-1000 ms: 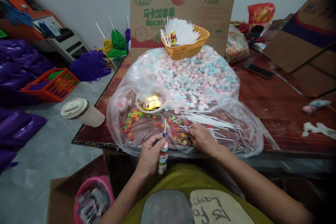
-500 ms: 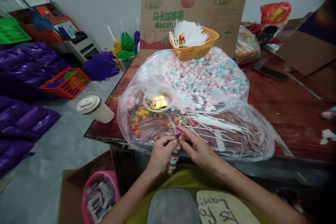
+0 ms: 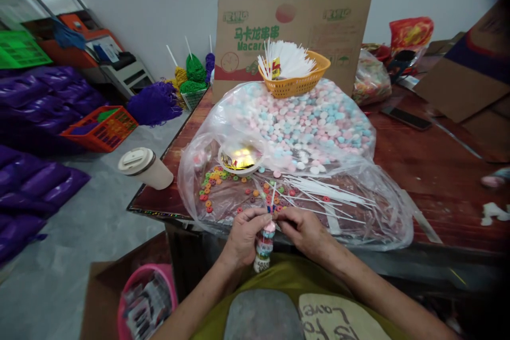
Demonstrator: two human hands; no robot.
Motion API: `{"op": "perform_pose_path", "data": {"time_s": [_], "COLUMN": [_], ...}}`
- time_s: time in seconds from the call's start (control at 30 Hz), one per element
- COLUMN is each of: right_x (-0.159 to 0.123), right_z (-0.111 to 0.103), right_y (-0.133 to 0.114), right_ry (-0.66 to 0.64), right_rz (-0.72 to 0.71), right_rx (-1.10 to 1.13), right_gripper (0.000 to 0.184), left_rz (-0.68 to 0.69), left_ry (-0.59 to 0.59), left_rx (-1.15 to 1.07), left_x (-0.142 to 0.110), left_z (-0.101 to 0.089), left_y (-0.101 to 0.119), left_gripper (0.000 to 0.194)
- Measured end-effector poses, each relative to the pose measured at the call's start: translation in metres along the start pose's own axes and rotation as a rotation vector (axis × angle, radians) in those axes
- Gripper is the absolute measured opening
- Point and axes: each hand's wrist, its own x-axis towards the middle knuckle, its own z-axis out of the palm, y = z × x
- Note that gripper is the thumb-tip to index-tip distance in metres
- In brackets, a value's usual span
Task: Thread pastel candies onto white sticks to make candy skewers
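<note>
Your left hand (image 3: pixel 247 232) clamps the skewer (image 3: pixel 265 243) at its neck, by the table (image 3: pixel 410 170) edge; long axis near upright, stick (image 3: pixel 273 195) up and away, wrapped end down; right hand (image 3: pixel 305 226) touching, can't tell if fingers grip

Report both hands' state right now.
Left hand: closed, holding the wrapped candy skewer near its neck.
Right hand: fingers bent at the same neck; whether they grip it cannot be told.

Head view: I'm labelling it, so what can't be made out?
Candy packet, head view: neck partly hidden by left fingers and right fingers.
Small packets in pink bucket, head view: print blurred, too small.
Small bundle, head view: cut off by right edge.
</note>
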Motion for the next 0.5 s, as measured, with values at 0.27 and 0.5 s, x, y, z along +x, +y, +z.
{"op": "perform_pose_path", "data": {"time_s": [0.27,0.5], "right_x": [-0.010,0.000], "right_z": [-0.024,0.006], "right_y": [-0.013,-0.018], "right_ry": [0.213,0.010], "right_rz": [0.238,0.265], "right_rx": [0.421,0.327], "right_gripper": [0.025,0.033], "left_rz": [-0.012,0.067], "left_ry": [0.048,0.035], "left_rx": [-0.010,0.050], "left_x": [0.004,0.001], "left_z": [0.002,0.003], "left_y": [0.001,-0.012], "left_gripper": [0.024,0.022]}}
